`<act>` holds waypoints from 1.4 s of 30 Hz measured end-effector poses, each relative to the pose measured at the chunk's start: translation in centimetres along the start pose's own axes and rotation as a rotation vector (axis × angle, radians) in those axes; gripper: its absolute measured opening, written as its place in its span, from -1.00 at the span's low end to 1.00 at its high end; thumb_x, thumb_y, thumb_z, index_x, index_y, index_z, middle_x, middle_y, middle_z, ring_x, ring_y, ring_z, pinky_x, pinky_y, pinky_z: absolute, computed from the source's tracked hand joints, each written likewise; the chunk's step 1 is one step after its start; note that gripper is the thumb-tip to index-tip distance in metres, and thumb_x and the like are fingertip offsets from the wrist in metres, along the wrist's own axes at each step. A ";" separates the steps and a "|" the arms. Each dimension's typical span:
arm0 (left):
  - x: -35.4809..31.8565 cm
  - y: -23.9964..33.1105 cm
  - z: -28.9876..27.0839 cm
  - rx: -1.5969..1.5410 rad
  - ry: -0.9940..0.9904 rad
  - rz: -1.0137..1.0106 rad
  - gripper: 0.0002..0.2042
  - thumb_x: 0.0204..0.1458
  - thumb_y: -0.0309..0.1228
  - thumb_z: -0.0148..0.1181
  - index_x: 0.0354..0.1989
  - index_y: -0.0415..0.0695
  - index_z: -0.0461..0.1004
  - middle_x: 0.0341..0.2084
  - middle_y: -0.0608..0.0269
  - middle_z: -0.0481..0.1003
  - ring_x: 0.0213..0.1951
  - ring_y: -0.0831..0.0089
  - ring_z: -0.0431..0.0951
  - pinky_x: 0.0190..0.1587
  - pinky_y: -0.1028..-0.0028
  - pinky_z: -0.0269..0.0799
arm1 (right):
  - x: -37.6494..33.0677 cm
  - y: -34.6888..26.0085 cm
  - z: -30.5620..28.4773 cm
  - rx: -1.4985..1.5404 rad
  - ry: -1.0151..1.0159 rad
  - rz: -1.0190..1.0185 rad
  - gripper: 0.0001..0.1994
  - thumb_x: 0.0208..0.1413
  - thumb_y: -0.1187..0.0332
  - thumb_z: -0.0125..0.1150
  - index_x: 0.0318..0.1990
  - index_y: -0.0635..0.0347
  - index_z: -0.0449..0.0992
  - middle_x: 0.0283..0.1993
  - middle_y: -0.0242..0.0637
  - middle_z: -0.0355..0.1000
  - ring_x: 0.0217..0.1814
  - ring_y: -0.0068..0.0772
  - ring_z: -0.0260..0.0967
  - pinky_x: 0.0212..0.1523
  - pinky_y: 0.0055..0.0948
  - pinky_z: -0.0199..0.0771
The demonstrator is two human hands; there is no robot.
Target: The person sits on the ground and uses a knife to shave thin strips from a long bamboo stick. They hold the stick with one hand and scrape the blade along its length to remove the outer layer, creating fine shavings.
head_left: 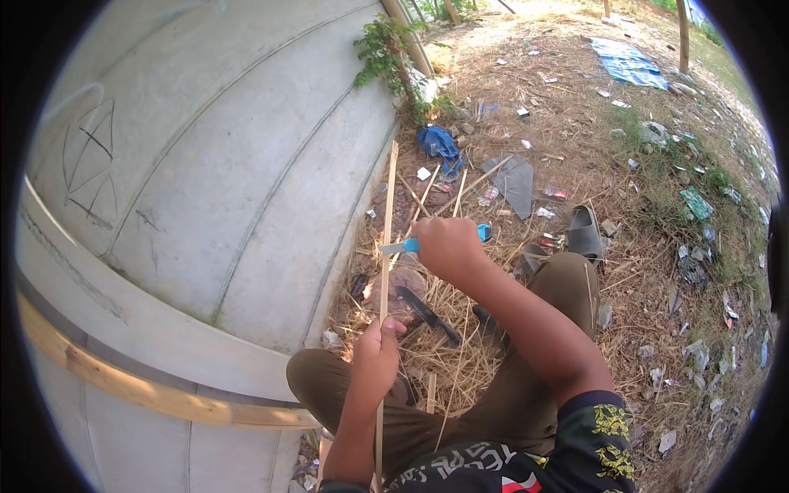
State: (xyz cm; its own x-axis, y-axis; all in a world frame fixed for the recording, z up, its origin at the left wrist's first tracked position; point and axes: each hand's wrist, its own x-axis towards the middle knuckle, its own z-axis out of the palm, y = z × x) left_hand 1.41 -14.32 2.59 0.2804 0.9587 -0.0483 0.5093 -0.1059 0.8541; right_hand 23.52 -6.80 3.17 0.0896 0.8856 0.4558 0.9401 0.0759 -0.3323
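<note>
My left hand [376, 359] grips a long thin bamboo strip [387, 222] that runs upright from below my lap to beside the wall. My right hand [448, 246] is closed on a knife with a blue handle [407, 246]. Its blade points left and lies against the strip, a little above my left hand. I sit with bent knees in olive trousers over dry straw.
A grey concrete wall [205, 164] fills the left, with a wooden slat [148, 390] along it. More bamboo strips [448, 197], a dark large knife [427, 316], a grey sandal [583, 232], blue cloth [440, 144] and scattered litter lie on the dry ground.
</note>
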 end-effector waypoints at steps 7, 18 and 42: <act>-5.7 -0.6 1.2 0.022 -0.081 0.002 -0.68 0.40 -0.24 -0.14 -0.28 -0.21 0.42 -0.68 0.52 0.20 -0.67 0.75 0.13 -0.63 0.60 0.04 | 3.0 4.4 -0.9 -0.134 0.039 0.350 -0.85 0.13 0.32 0.17 -0.38 0.08 0.64 -0.45 -0.26 0.60 -0.38 -0.23 0.64 -0.49 -0.29 0.55; -6.6 -0.1 -1.2 -0.777 -0.291 -0.344 -0.79 0.41 -0.25 -0.13 -0.19 -0.12 0.31 -0.60 0.46 0.14 -0.65 0.73 0.06 -0.65 0.67 -0.01 | -2.0 -0.1 -0.4 0.079 0.088 0.011 -0.74 0.22 0.22 0.11 -0.42 0.14 0.57 -0.62 -0.26 0.49 -0.55 -0.16 0.54 -0.53 -0.23 0.50; -6.4 0.8 -1.0 -0.656 -0.131 -0.246 -0.74 0.41 -0.21 -0.13 -0.31 -0.08 0.26 -0.66 0.50 0.06 -0.69 0.73 -0.01 -0.68 0.63 -0.10 | -3.3 -2.4 1.2 0.001 0.004 -0.201 -0.91 0.01 0.36 0.18 -0.47 0.09 0.56 -0.62 -0.28 0.50 -0.58 -0.26 0.55 -0.60 -0.28 0.49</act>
State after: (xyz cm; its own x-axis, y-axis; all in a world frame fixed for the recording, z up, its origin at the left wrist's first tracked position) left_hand -0.73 -20.25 4.12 0.3368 0.8902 -0.3068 -0.0130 0.3302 0.9438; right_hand 20.60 -9.33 1.51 -0.0987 0.8505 0.5167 0.9388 0.2518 -0.2351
